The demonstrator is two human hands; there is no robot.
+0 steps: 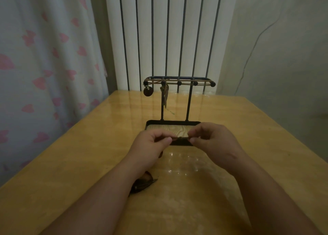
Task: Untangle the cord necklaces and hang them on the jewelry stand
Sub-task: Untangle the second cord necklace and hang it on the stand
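Left hand point(150, 143), right hand point(212, 140), fingers point(167, 140) pinched on cord point(180, 137); jewelry stand point(179, 81) behind, tangle point(144, 183) under forearm point(106, 199).

Lower centre, the left forearm point(99, 199) hides most of the dark cords point(144, 184); the thin piece point(180, 138) pinched by left hand point(150, 143) and right hand point(213, 139) is too small to tell.

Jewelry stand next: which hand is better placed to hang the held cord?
Probably the right hand. It and the left hand both pinch the cord, but pendants already hang from the stand's left pegs; the right pegs are barer.
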